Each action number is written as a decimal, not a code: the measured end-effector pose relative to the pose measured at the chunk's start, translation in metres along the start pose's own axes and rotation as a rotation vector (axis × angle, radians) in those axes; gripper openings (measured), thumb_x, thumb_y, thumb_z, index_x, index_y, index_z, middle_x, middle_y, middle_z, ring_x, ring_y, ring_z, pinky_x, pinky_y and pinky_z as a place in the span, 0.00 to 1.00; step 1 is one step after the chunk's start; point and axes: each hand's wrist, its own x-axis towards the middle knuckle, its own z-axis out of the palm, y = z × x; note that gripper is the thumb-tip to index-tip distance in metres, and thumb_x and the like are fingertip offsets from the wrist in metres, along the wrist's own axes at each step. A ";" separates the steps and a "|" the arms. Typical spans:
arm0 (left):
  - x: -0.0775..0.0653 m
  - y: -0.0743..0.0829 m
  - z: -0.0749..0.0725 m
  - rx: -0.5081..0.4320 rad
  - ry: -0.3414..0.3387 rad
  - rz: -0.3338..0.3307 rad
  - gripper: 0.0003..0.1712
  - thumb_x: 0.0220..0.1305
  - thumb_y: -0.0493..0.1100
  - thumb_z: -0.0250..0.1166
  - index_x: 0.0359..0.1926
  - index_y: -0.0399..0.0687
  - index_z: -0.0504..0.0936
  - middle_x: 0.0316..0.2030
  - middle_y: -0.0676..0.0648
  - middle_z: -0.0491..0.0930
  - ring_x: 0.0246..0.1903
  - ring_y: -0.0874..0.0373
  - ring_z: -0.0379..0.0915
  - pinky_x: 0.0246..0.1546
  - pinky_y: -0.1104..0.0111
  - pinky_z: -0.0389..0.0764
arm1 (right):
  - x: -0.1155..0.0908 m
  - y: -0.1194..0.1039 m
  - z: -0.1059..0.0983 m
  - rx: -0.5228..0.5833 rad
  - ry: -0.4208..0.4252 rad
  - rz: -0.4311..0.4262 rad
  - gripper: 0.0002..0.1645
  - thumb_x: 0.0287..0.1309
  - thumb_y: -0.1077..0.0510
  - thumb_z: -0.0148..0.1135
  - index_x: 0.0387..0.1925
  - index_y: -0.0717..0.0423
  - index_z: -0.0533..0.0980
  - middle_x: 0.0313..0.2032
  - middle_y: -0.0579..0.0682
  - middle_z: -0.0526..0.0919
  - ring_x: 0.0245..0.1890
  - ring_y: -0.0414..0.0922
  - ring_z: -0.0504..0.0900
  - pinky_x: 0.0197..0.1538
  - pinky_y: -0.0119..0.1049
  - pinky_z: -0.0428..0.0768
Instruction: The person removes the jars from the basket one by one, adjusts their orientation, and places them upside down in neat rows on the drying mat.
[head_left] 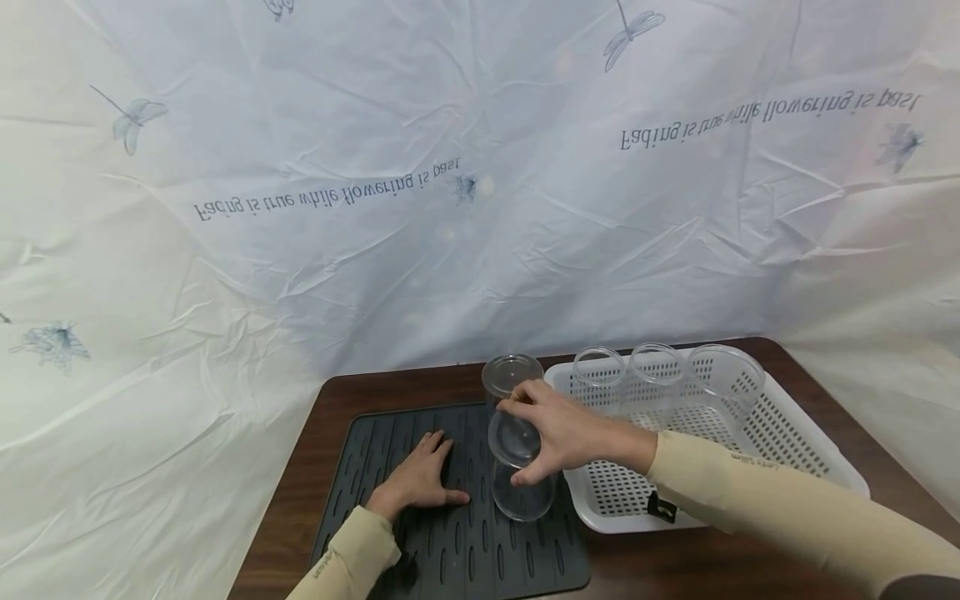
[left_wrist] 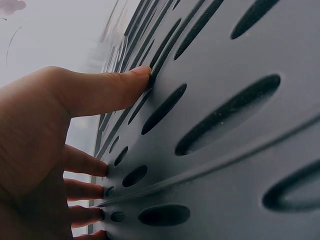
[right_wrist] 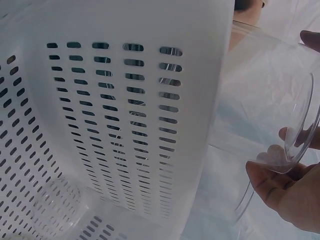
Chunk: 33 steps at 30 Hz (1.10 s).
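My right hand (head_left: 566,429) grips a clear cup (head_left: 522,497) by its rim, with the thumb on the near side and the fingers on the far side. The cup is upright over the right side of a dark grey slotted drying mat (head_left: 468,554). In the right wrist view the fingers curl round the rim of this see-through cup (right_wrist: 255,100). Just behind it stands a second clear cup (head_left: 512,371), partly hidden by the hand. My left hand (head_left: 422,477) rests on the mat, fingers spread, and its fingertips touch the slotted surface in the left wrist view.
A white perforated basket (head_left: 618,521) stands right of the mat, beneath the right forearm. Along its far side are three clear cups, including a wide one (head_left: 726,371) at the right. Brown wooden table (head_left: 277,500) surrounds the mat; a printed white sheet (head_left: 420,275) hangs behind.
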 end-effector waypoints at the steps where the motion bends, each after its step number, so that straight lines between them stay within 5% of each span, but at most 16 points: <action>1: 0.000 0.000 0.000 -0.003 -0.004 -0.002 0.58 0.48 0.69 0.72 0.71 0.39 0.64 0.73 0.35 0.54 0.73 0.35 0.47 0.66 0.41 0.62 | 0.000 0.000 0.001 -0.004 -0.003 0.001 0.57 0.41 0.23 0.67 0.69 0.46 0.67 0.54 0.47 0.67 0.46 0.39 0.66 0.41 0.35 0.74; 19: 0.003 -0.003 0.001 -0.004 -0.015 0.007 0.59 0.48 0.70 0.71 0.71 0.39 0.63 0.73 0.35 0.54 0.73 0.36 0.47 0.66 0.41 0.62 | 0.002 0.001 0.007 -0.041 -0.020 -0.008 0.57 0.40 0.22 0.67 0.68 0.47 0.68 0.56 0.47 0.67 0.47 0.40 0.66 0.40 0.33 0.76; 33: 0.003 -0.002 0.001 -0.005 -0.014 -0.009 0.59 0.47 0.70 0.71 0.71 0.40 0.64 0.73 0.35 0.55 0.73 0.36 0.47 0.65 0.41 0.62 | 0.006 -0.003 0.004 -0.089 -0.076 -0.007 0.60 0.42 0.20 0.63 0.70 0.49 0.66 0.60 0.48 0.66 0.52 0.40 0.66 0.48 0.38 0.77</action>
